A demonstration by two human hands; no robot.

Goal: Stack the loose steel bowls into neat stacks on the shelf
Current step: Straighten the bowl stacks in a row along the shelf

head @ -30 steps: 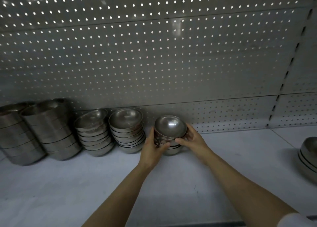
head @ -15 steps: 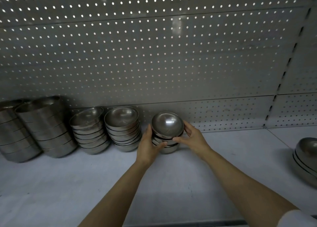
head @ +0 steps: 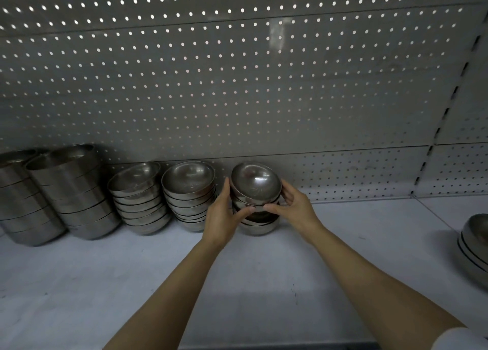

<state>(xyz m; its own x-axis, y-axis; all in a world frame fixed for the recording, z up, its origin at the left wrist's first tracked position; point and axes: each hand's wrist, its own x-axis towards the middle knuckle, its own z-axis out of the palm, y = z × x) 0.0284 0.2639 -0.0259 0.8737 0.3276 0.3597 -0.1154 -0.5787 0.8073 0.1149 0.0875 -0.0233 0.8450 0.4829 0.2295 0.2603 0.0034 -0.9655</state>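
Observation:
A short stack of small steel bowls [head: 255, 184] stands on the white shelf [head: 330, 257] against the pegboard back. My left hand [head: 224, 215] holds its left side, thumb curled under the upper bowls. From the right, my right hand [head: 293, 204] grips the same stack, fingers behind it and thumb in front. The top bowl sits tilted toward me. Two taller stacks of similar bowls [head: 188, 191] [head: 138, 196] stand just left of it.
Two stacks of larger, straight-sided steel bowls [head: 71, 191] [head: 23, 199] lean at the far left. Another few stacked bowls [head: 475, 238] lie at the right edge. A slotted upright [head: 446, 112] divides the pegboard back [head: 237, 85].
The view shifted slightly; both hands stay on the small stack, and the upper bowls have tipped and lifted a little within my grip.

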